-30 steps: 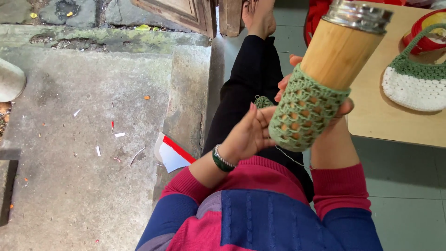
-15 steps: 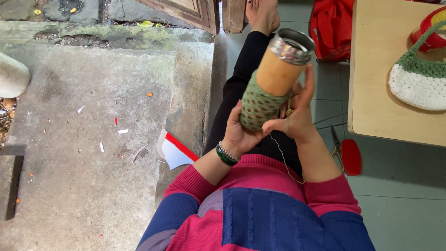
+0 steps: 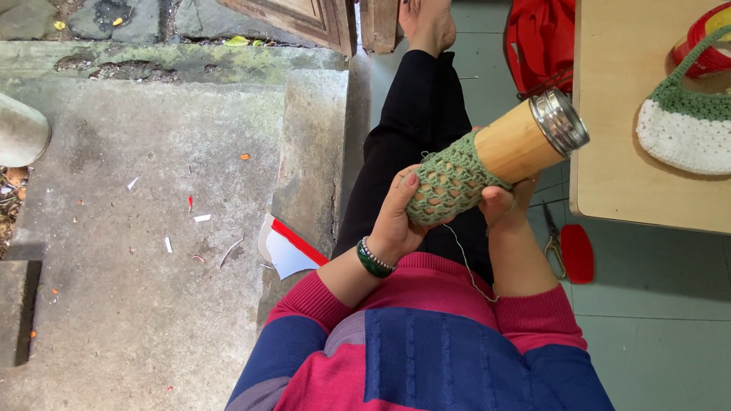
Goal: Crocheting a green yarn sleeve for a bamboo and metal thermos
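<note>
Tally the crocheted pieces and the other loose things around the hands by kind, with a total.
Crocheted pieces: 2, the green sleeve on the bottle and the green-and-white bag on the table
Bottles: 1, the bamboo bottle, held by left hand and right hand
Scissors: 1
Bracelets: 1
Total: 5

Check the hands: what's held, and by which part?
Both hold the bamboo flask by its lower end, inside the green crochet sleeve: left hand wraps the base, right hand supports underneath.

A single view is provided, from a head-worn camera directed steeply downward. The lap and the left hand (image 3: 396, 221) and right hand (image 3: 506, 205) are seen at close range. The ground lies farther below.
</note>
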